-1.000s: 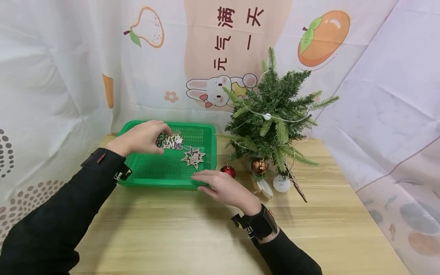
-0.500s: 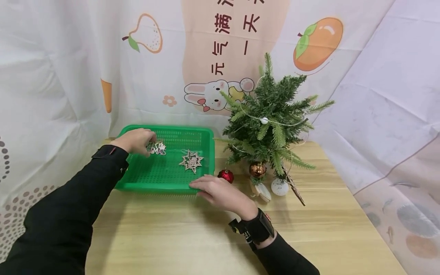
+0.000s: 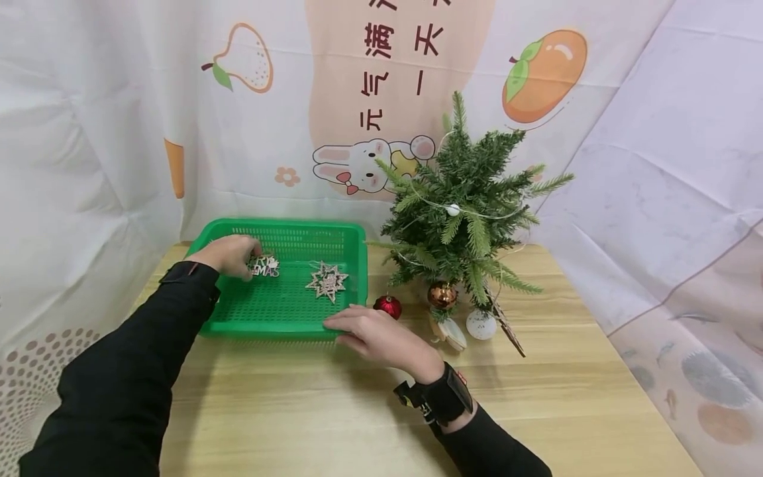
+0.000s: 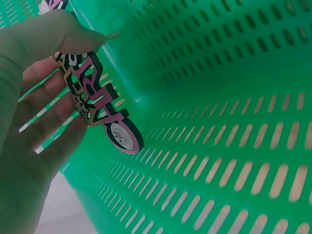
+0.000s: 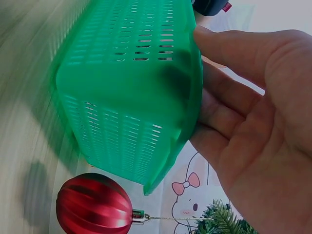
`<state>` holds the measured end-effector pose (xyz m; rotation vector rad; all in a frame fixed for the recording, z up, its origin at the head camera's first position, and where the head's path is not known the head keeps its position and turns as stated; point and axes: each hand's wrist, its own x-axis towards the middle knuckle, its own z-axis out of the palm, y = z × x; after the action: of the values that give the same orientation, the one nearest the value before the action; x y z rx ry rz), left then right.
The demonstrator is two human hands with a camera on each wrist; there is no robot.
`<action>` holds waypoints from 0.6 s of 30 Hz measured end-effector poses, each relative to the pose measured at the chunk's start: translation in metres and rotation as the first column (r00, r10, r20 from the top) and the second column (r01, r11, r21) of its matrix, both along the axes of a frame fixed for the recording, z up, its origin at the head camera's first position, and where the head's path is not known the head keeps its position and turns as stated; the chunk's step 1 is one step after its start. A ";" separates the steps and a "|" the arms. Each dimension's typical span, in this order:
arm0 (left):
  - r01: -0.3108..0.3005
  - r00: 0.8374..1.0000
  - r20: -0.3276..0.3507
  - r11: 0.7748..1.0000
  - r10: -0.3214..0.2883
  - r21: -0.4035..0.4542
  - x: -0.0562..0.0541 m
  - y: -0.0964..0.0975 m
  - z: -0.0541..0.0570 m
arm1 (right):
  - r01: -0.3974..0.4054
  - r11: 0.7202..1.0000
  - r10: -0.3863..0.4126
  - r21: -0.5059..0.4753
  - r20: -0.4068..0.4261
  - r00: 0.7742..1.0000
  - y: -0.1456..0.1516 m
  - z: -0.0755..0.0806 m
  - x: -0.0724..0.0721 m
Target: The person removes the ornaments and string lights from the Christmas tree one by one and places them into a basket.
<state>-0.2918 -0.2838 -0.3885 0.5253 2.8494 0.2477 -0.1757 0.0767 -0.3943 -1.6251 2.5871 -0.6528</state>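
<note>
My left hand [image 3: 229, 254] is inside the green plastic basket [image 3: 286, 328], at its left side. It pinches a "Merry Christmas" letter ornament [image 3: 265, 267] between thumb and fingers; part of the lettering is hidden behind the hand. In the left wrist view the letter ornament [image 4: 100, 95] hangs slanted near the slotted basket wall. To its right lies a glittery star ornament [image 3: 327, 282] on the basket floor. My right hand [image 3: 381, 338] holds the basket's near right corner. In the right wrist view its thumb and fingers lie on either side of the rim [image 5: 196, 73].
A small artificial Christmas tree [image 3: 465, 218] stands right of the basket, with a copper bauble [image 3: 442, 295], a white bauble [image 3: 481, 324] and a wooden slice [image 3: 450, 333] low on it. A red bauble [image 3: 388, 306] sits beside my right hand. Printed curtains surround the wooden table [image 3: 286, 411].
My left hand has moved left and lower in the basket with the letter ornament. My right hand has stayed at the basket rim. The head view has shifted slightly.
</note>
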 end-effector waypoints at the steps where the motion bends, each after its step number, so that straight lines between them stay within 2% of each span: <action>1: -0.002 1.000 0.005 1.000 0.002 0.005 0.000 0.000 -0.001 | 0.000 1.000 0.000 0.000 0.003 1.000 0.000 0.000 0.000; 10: -0.008 0.996 0.092 1.000 0.007 0.010 -0.005 0.002 -0.011 | 0.001 1.000 -0.001 -0.005 0.019 1.000 0.000 0.001 0.000; 18: 0.007 0.995 0.104 0.999 -0.011 0.041 -0.007 0.001 -0.021 | 0.006 1.000 -0.006 -0.012 0.010 1.000 0.000 -0.001 0.000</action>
<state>-0.2985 -0.2824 -0.4096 0.5175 2.7457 0.3222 -0.1759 0.0762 -0.3954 -1.6140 2.5871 -0.6769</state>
